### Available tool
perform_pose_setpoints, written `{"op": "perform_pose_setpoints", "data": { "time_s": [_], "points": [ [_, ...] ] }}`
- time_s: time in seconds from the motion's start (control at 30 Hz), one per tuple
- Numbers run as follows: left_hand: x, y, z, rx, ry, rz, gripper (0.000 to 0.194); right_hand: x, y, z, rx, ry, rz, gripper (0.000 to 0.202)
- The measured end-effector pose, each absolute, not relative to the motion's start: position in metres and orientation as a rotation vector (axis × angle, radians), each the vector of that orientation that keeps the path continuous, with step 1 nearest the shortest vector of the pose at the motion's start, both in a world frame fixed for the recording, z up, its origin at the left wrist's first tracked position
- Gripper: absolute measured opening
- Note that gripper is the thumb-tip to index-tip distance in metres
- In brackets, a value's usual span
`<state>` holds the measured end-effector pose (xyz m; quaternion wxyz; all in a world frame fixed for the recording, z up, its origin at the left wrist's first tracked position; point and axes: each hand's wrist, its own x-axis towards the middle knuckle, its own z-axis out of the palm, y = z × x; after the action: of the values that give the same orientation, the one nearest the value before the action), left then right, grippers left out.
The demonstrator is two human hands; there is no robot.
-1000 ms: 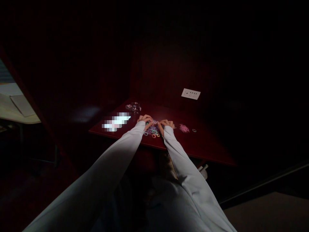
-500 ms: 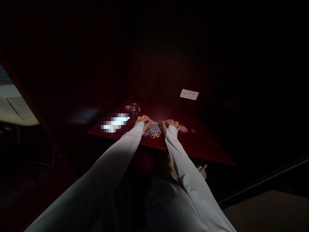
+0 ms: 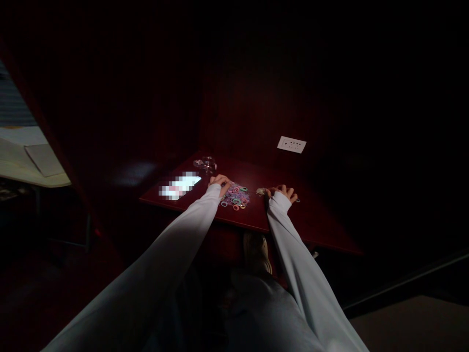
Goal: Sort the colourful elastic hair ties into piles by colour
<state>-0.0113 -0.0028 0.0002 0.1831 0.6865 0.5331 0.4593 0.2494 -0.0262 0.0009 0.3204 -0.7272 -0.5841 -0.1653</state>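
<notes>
A mixed heap of small coloured hair ties (image 3: 236, 196), with pink, green, lilac and yellow rings, lies near the table's front edge. My left hand (image 3: 220, 184) rests against the heap's left side, fingers bent and thumb apart, with nothing visible in its grasp. To the right, my right hand (image 3: 284, 192) is lowered to the tabletop with its fingers bent and spread; what lies under its palm is hidden. Just left of it sits a small pale yellow bunch of hair ties (image 3: 261, 191). A single ring (image 3: 298, 200) peeks out beyond its fingers.
On the left of the dark red table (image 3: 252, 224) lies a lit phone (image 3: 181, 186), its screen blurred. Behind it stands a clear container (image 3: 208, 164). A white socket plate (image 3: 291, 144) is on the back wall. A pale table (image 3: 32, 171) stands far left.
My right hand has moved right, off the mixed heap and over where the pink bunch lay. The pale yellow bunch now shows. My left hand stays by the heap; the view shifted slightly.
</notes>
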Motion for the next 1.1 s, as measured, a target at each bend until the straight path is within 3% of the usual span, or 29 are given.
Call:
{"op": "perform_pose_setpoints", "data": {
  "time_s": [0.23, 0.4, 0.67, 0.83, 1.0, 1.1],
  "points": [
    [-0.011, -0.006, 0.005, 1.884, 1.543, 1.289, 0.017, 0.239, -0.028, 0.003, -1.854, -1.425, -0.413, 0.044],
    [-0.011, -0.004, 0.004, 1.756, 1.57, 1.482, 0.018, 0.207, -0.037, 0.005, -1.754, -1.867, -0.391, 0.041],
    [-0.013, -0.005, 0.009, 1.765, 1.621, 1.344, 0.023, 0.183, -0.048, 0.008, -1.592, -2.106, -0.332, 0.041],
    [-0.011, -0.013, 0.009, 1.923, 1.638, 1.214, 0.007, 0.185, -0.046, 0.01, -1.538, -2.157, -0.238, 0.045],
    [-0.008, -0.018, 0.007, 2.178, 1.599, 0.998, 0.033, 0.186, -0.047, 0.01, -1.464, -2.166, -0.15, 0.047],
    [-0.009, -0.017, 0.007, 2.185, 1.616, 0.972, 0.032, 0.187, -0.044, 0.01, -1.462, -2.118, -0.085, 0.047]
  ]
}}
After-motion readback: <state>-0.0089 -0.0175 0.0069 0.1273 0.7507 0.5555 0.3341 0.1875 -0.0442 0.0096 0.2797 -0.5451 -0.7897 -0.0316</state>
